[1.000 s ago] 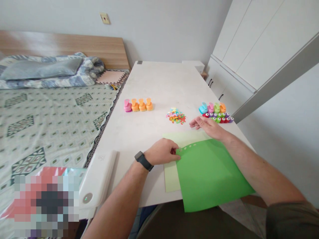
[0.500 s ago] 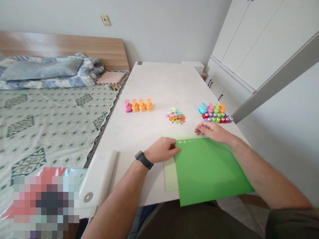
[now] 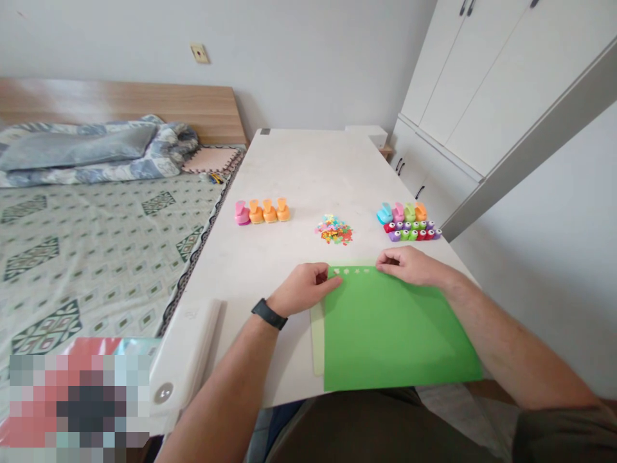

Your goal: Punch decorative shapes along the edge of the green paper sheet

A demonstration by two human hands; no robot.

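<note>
A green sheet point(image 3: 400, 334) with several small punched shapes along its far edge lies over a pale yellow-green sheet point(image 3: 318, 341) at the table's near side. My left hand point(image 3: 308, 283), below a dark wristband, pinches the green sheet's far left corner. On the far edge, to the right of the punched shapes, my right hand point(image 3: 407, 265) grips the same sheet between thumb and fingers. Beyond the sheets is a pile of colourful paper cutouts point(image 3: 335, 230).
One pink and several orange punches point(image 3: 263, 211) stand at the left. Large and small coloured punches point(image 3: 409, 222) are grouped at the right. A white device point(image 3: 186, 354) lies along the table's point(image 3: 299, 167) near left edge, beside a bed point(image 3: 96, 244).
My right hand has come down onto the green sheet's far edge and closed on it. The green sheet has turned slightly, its far edge now straighter. The camera view has shifted a little.
</note>
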